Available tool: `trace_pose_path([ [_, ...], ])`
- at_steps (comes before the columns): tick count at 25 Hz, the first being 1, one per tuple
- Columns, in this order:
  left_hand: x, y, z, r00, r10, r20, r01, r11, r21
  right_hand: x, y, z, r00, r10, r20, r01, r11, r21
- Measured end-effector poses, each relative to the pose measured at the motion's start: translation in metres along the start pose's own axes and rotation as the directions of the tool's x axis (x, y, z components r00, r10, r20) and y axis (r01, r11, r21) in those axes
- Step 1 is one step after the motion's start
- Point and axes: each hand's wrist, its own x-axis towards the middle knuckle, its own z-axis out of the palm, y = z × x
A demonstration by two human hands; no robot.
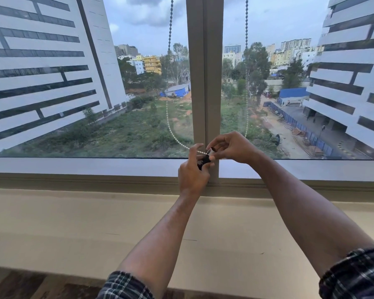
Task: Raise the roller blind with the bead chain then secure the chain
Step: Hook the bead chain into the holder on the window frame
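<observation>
A white bead chain [168, 117] hangs in a loop in front of the window, one strand left of the centre mullion [204, 83] and the other strand [246, 87] to its right. The loop's bottom runs to a small black chain clip [204, 161] at the foot of the mullion. My left hand [192, 171] is closed around this clip from below. My right hand [229, 148] pinches the chain and the clip's top from above. The roller blind itself is out of view above the frame.
A wide beige window sill [95, 223] runs below the window frame [95, 178]. Large glass panes [52, 83] stand on both sides of the mullion. Dark flooring shows at the bottom left.
</observation>
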Motion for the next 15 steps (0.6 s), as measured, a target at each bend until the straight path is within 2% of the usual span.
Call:
trace_pose_path([
  [6,-0.003,0.002,0.004,1.0,-0.021,-0.012,0.02,1.0,-0.011,-0.002,-0.008,-0.002,0.998,0.056,-0.037,-0.061,0.99,-0.127],
  [11,-0.005,0.002,0.004,1.0,-0.013,0.019,0.013,1.0,-0.028,-0.002,-0.008,-0.011,0.993,0.003,0.121,0.004,0.998,-0.058],
  [15,-0.005,0.002,0.003,1.0,-0.016,0.009,0.016,1.0,-0.024,0.0,-0.011,-0.011,0.991,0.009,0.13,0.0,0.997,-0.071],
])
